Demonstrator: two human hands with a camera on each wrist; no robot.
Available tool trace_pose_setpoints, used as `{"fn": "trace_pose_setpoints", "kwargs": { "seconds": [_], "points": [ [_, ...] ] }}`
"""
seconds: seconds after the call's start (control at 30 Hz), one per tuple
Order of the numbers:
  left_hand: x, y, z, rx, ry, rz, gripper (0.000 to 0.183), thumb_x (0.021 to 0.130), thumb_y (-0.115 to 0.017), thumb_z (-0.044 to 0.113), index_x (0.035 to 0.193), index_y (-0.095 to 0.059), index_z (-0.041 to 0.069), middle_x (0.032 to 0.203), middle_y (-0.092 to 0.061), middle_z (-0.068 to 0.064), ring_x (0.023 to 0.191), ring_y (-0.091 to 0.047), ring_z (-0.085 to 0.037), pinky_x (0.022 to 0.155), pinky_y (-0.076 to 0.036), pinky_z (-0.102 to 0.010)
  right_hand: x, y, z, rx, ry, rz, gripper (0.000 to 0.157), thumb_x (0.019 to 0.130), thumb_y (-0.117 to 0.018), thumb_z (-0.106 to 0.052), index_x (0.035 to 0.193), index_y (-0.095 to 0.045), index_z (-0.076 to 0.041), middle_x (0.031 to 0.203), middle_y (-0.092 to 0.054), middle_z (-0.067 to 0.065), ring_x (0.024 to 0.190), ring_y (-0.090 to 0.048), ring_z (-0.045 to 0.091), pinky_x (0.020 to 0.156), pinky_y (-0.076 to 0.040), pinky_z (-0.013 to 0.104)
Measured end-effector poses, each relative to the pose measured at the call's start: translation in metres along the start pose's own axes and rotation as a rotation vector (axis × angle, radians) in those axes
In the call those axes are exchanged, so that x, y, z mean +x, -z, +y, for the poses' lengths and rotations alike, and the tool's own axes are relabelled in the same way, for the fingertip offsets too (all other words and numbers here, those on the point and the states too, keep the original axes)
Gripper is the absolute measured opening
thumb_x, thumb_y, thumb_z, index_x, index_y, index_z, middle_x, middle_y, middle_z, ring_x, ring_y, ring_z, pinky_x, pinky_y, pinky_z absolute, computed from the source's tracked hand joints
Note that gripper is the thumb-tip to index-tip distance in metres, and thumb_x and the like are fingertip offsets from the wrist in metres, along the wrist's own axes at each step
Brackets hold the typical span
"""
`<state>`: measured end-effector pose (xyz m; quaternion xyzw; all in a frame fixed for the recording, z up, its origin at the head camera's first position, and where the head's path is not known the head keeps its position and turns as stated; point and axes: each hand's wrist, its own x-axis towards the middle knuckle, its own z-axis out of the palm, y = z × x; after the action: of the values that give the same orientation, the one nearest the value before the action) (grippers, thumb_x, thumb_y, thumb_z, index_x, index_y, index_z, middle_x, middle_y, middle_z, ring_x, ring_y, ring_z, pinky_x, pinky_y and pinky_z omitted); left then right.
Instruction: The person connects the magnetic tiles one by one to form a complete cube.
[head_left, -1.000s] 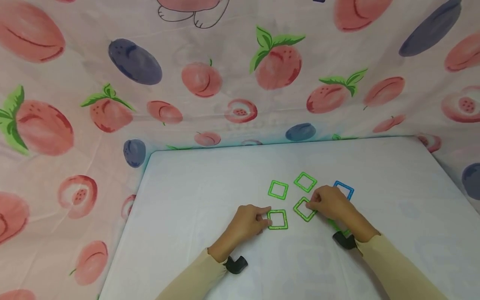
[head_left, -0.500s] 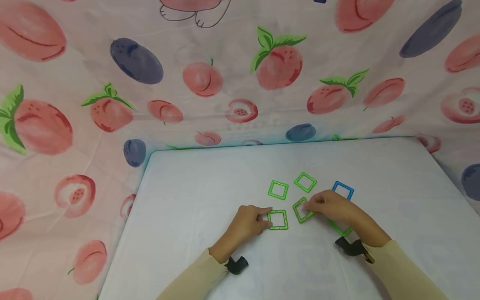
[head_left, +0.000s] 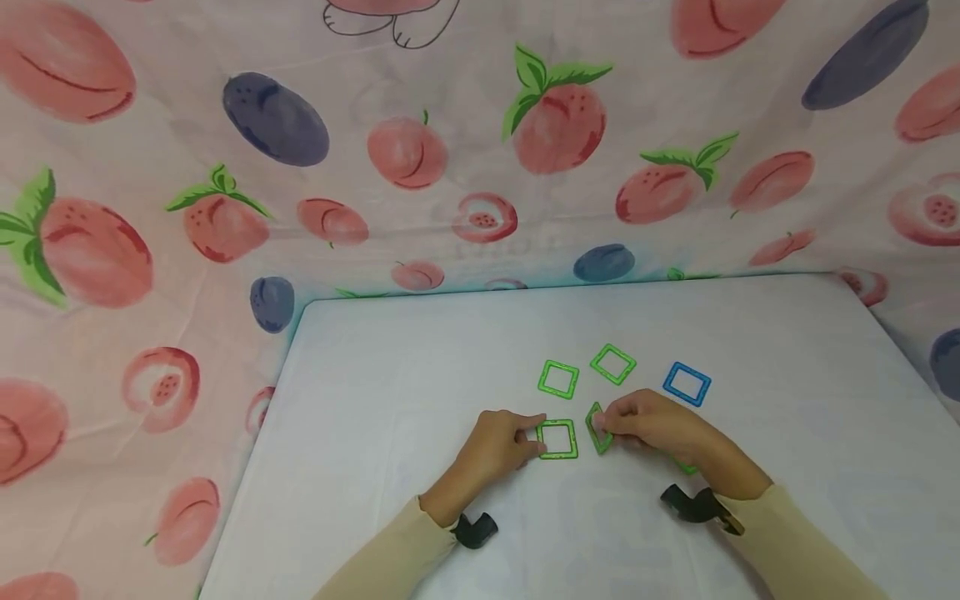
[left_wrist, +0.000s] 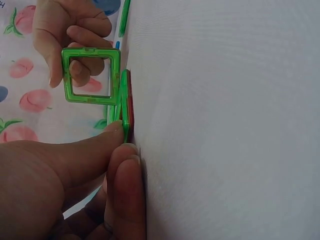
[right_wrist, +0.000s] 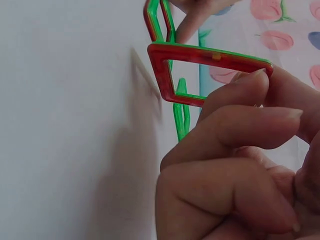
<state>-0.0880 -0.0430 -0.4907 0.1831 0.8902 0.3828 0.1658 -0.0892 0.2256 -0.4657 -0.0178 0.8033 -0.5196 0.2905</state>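
In the head view my left hand (head_left: 491,446) pinches the left edge of a green square magnetic tile (head_left: 557,456), an open frame lying on the white table. The left wrist view has the thumb (left_wrist: 95,150) and fingertips at that tile's edge. Just to the right, my right hand (head_left: 660,425) pinches a second green square magnetic tile (head_left: 594,442) by its right side, tilted up from the table. From the right wrist, this raised tile (right_wrist: 215,56) shows a red face with a green rim. The right hand's other fingers are curled beneath.
Two green square tiles, one at the back left (head_left: 555,393) and one at the back right (head_left: 604,374), lie beyond the hands. A blue square tile (head_left: 682,396) lies behind the right hand. Another green tile (head_left: 686,468) is mostly hidden under the right wrist. A fruit-patterned cloth (head_left: 480,167) borders the white table (head_left: 420,358).
The right hand has lifted its green tile from lying flat to steeply tilted and shifted it slightly left and nearer. The blue tile is now fully uncovered. My left hand stays in place.
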Motion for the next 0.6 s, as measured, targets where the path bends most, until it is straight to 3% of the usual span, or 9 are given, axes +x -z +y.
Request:
{"fn": "trace_pose_setpoints", "kwargs": {
  "seconds": [0.23,0.6],
  "points": [
    [-0.004,0.000,-0.001,-0.002,-0.004,-0.003,0.044,0.089,-0.080,0.017,0.131,-0.070,0.011,0.056,-0.056,0.008,0.049,-0.043,-0.002,0.046,-0.033,-0.019,-0.001,-0.008,0.001,-0.004,0.026,-0.033,0.036,0.099,-0.068,-0.036,0.099,-0.077,-0.001,0.062,-0.045,-0.001,0.054,-0.040,0.014,0.050,-0.030,0.026],
    [-0.005,0.000,-0.001,0.015,-0.009,0.001,0.044,0.089,-0.080,0.018,0.131,-0.071,0.012,0.058,-0.056,0.008,0.051,-0.043,-0.001,0.047,-0.034,-0.019,0.005,-0.021,0.001,0.001,0.086,-0.064,0.034,0.099,-0.068,-0.030,0.095,-0.075,0.003,0.061,-0.045,-0.003,0.052,-0.038,0.011,0.049,-0.029,0.023]
  ]
}}
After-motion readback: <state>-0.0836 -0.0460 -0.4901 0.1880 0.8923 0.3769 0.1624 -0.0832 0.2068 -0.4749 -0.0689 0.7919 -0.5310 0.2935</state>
